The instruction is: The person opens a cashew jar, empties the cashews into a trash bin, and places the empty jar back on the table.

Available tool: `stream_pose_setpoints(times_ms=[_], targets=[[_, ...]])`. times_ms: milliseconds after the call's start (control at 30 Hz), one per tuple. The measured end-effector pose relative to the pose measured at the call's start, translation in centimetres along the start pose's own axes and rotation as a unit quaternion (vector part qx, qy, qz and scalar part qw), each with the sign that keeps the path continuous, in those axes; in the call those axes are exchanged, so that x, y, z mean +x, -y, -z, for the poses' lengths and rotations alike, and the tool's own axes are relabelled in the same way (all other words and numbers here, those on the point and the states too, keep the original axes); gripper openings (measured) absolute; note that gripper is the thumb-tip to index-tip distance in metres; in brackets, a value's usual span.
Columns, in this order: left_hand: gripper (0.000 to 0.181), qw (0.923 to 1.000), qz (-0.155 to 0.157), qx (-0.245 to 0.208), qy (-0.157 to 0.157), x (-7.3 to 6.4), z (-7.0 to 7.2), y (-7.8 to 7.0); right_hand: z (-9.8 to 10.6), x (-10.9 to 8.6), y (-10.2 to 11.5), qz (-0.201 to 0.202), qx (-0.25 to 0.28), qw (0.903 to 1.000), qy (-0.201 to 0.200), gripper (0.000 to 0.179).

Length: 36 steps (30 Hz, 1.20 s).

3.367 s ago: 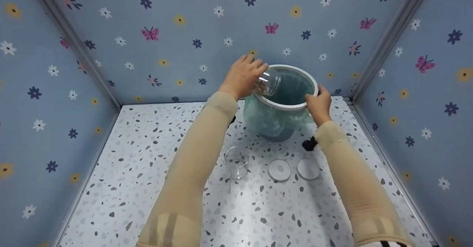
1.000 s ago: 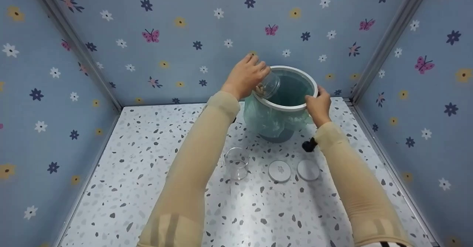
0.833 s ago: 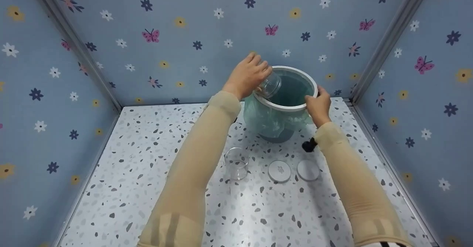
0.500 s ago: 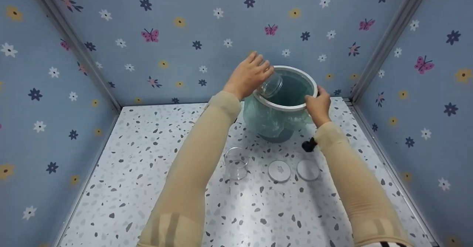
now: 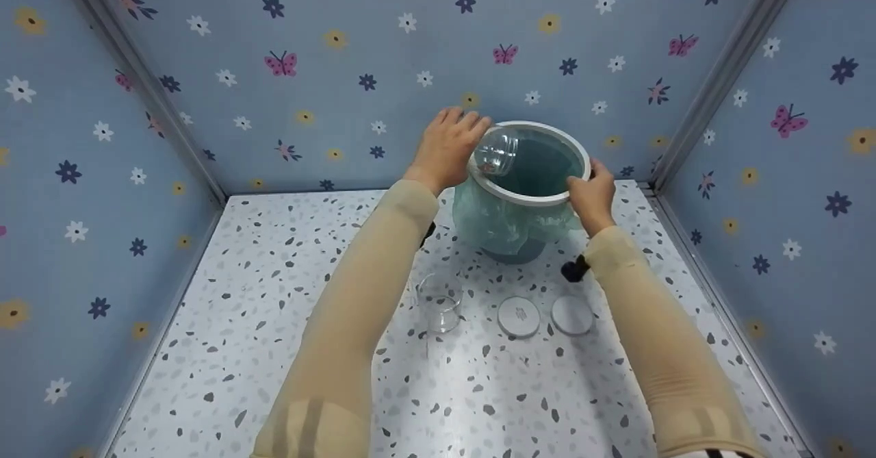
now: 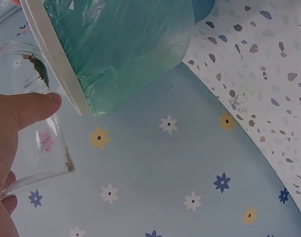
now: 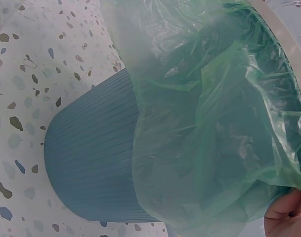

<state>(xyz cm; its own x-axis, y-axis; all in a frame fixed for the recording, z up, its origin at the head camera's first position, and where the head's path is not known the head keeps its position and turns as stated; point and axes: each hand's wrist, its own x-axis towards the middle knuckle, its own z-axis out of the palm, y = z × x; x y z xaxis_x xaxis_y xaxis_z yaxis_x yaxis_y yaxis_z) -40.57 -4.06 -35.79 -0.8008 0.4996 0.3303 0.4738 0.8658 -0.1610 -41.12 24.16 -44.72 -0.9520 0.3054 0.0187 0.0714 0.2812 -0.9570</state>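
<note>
My left hand (image 5: 446, 148) grips a clear jar (image 5: 498, 151), tilted with its mouth over the rim of a blue trash can (image 5: 514, 251). In the left wrist view, the thumb presses the side of the jar (image 6: 29, 158), and some dark and brown bits (image 6: 40, 69) cling inside it. A green plastic bag (image 5: 503, 222) lines the can and hangs down outside, under a white rim ring (image 5: 523, 198). My right hand (image 5: 594, 194) holds that ring at the right side, thumb on top. The bottom of the can's inside is hidden.
Two round white lids, a left one (image 5: 519, 317) and a right one (image 5: 572, 315), lie on the speckled table (image 5: 274, 307). Left of them is a second clear jar (image 5: 440, 307). Patterned walls (image 5: 328, 74) enclose the back and sides.
Tan pieces seen in the jar a second ago are gone from it, except for small bits. My left hand has shifted slightly left and down, with the jar tipped less. My right hand stays put.
</note>
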Motion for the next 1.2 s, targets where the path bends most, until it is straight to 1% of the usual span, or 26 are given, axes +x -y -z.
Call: stream_pose_setpoints(times_ms=[100, 267, 467, 600, 700, 800, 967, 1100, 1200], targets=[[0.071, 0.9996, 0.014, -0.022, -0.012, -0.4, -0.3, 0.3, 0.0, 0.0, 0.1, -0.002, -0.004, 1.0, -0.003, 0.07], [0.074, 0.9968, 0.039, -0.066, -0.021, -1.0, -0.5, 0.8, 0.1, 0.0, 0.1, -0.004, 0.002, 1.0, 0.001, 0.067], [0.082, 0.9898, 0.069, -0.119, -0.035, -1.6, -0.7, 1.1, 0.1, 0.3, 0.0, -0.002, 0.0, 1.0, 0.002, 0.067], [0.085, 0.9831, 0.085, -0.155, -0.048, -2.0, -1.1, 1.3, 0.1, 0.3, 0.0, -0.001, 0.0, 1.0, 0.001, 0.067], [0.086, 0.9778, 0.099, -0.178, -0.05, -2.3, -1.3, 1.4, 0.0, 0.2, -0.1, 0.003, 0.002, 1.0, 0.001, 0.068], [0.088, 0.97, 0.115, -0.207, -0.053, -2.6, -1.4, 1.5, 0.0, 0.2, -0.1, 0.003, 0.004, 1.0, 0.002, 0.068], [0.091, 0.9542, 0.144, -0.255, -0.061, -3.1, -1.5, 1.6, 0.0, 0.1, -0.1, 0.009, 0.002, 1.0, 0.003, 0.068], [0.093, 0.9459, 0.158, -0.277, -0.06, -3.6, -1.8, 1.6, -0.1, 0.1, -0.2, 0.016, -0.003, 0.9999, -0.001, 0.067], [0.094, 0.9408, 0.162, -0.292, -0.062, -4.0, -2.0, 1.7, -0.2, 0.0, -0.1, 0.011, -0.002, 0.9999, -0.005, 0.066]])
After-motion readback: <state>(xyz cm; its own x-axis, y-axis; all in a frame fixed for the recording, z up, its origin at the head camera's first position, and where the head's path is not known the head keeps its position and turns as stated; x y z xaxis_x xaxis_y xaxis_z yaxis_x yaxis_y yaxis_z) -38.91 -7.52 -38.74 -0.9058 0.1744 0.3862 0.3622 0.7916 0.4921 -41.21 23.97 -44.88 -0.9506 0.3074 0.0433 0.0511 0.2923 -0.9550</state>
